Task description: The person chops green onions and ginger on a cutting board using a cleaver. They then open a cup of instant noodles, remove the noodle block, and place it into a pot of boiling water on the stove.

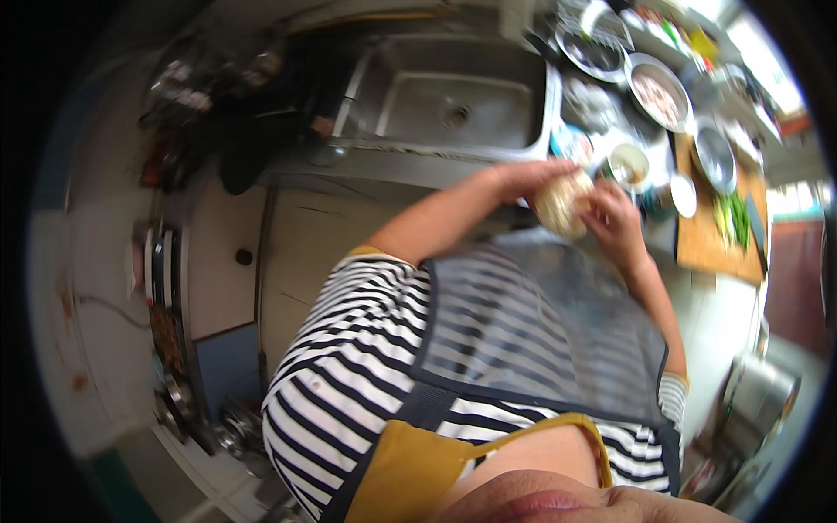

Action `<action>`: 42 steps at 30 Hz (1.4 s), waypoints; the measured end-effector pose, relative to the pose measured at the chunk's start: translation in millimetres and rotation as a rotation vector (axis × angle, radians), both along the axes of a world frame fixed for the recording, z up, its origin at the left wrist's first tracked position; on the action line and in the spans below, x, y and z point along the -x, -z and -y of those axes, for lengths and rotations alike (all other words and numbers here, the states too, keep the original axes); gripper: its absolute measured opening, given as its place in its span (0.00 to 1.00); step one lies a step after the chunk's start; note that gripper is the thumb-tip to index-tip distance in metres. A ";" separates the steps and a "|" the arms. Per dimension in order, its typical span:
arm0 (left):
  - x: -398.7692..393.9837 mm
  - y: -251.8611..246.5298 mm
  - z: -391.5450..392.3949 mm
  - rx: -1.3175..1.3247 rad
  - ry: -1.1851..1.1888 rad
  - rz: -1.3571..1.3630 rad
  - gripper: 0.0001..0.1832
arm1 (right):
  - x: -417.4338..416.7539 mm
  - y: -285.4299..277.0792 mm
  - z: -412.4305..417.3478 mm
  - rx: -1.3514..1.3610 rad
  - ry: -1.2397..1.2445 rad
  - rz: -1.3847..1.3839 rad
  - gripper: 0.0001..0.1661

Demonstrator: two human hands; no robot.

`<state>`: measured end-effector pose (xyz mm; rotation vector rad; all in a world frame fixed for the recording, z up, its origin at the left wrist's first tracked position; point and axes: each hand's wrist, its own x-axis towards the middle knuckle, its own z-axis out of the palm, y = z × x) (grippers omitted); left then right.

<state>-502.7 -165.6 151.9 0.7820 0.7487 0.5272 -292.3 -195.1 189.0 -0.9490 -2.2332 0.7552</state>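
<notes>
A pale yellow, rounded bundle (561,206) is held up in front of my apron, near the counter's front edge. It is too blurred to name. My left hand (539,178) wraps its far left side, with the fingers stretched along the top. At the right side, the bent fingers of my right hand (609,212) pinch or touch its surface. Just beyond my hands stand a white cup (629,165) with some brownish contents and a tub (572,144) with a printed lid. Another white-rimmed container (682,195) is right of my right hand.
A stainless steel sink (451,98) lies ahead. On the right, a wooden cutting board (696,229) carries cut scallions (732,219), a knife (756,225) and a metal bowl (715,155). Behind are a bowl of pale pieces (657,98) and a plastic bag (588,104).
</notes>
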 end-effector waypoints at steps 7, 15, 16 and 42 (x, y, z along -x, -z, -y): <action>6.4 0.9 -5.4 0.021 -0.044 0.035 0.29 | 7.0 -5.0 -4.8 -0.105 0.036 -0.034 0.15; -7.8 6.1 -11.6 0.002 0.045 0.026 0.33 | 3.9 -7.3 -6.0 -0.385 0.109 0.083 0.06; -8.0 5.2 -13.0 0.006 0.062 0.017 0.33 | 3.1 -6.8 -6.3 -0.372 0.127 0.079 0.07; -33.5 -21.7 -8.7 -1.053 0.189 -0.364 0.26 | -24.2 -19.0 -10.9 -0.043 0.095 0.233 0.12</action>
